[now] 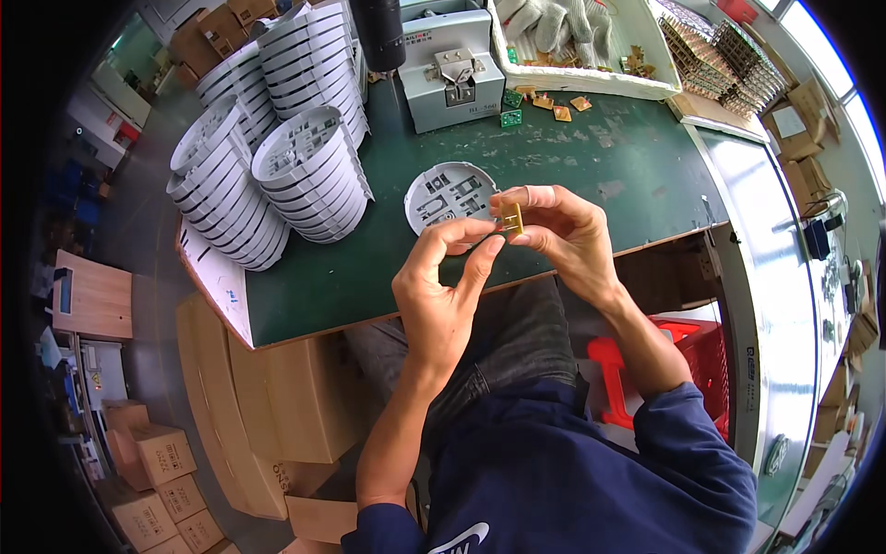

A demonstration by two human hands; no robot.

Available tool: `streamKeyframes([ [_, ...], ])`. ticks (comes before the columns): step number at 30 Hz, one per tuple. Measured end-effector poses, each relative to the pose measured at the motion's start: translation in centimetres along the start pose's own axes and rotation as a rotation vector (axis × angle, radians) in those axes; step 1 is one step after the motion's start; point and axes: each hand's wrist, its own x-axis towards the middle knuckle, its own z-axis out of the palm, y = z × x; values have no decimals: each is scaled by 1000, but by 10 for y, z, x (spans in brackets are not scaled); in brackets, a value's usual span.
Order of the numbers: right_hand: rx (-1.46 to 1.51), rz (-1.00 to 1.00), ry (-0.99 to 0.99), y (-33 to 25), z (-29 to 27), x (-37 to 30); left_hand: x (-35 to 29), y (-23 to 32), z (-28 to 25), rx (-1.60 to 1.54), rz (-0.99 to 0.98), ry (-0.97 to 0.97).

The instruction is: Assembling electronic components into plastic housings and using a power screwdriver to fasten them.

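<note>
Above the table's near edge, my right hand (574, 231) pinches a small yellow-tan circuit board (513, 219) on edge between thumb and fingertips. A pale strip wraps one of its fingers. My left hand (441, 286) is closed in a pinch at the board's left side. Something small and reddish shows at those fingertips, too small to make out. Just behind the hands, a round grey plastic housing (441, 196) with moulded slots inside lies on the green tabletop (388, 268). The fingers hide part of its near right rim.
Tall stacks of grey round housings (314, 175) stand at the left. At the back are a grey machine (452, 78) with a metal latch, several loose small boards (561, 113) and a white tray (591, 81) with gloves. A red crate (688, 369) sits under the table, right.
</note>
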Motion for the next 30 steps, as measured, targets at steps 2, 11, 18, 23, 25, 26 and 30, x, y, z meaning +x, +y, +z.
streamKeyframes([
  [2,13,1,-13,1,2,-1,-2,-1,-2,79,78,-5],
  [11,-744,-172,-46,-19,-6,47,14,-17,-27,527,199,47],
  [18,-974,-281,-352,12,-1,107,28,-55,-11,763,182,40],
  [23,-1033,-256,-412,19,3,110,27,-55,-14,685,191,51],
  [25,-1066,-269,-393,20,4,108,27,-54,-14,660,186,52],
  [26,-1067,-266,-396,21,5,108,27,-54,-14,659,178,53],
  [30,-1093,-292,-369,22,8,108,28,-55,-14,640,171,54],
])
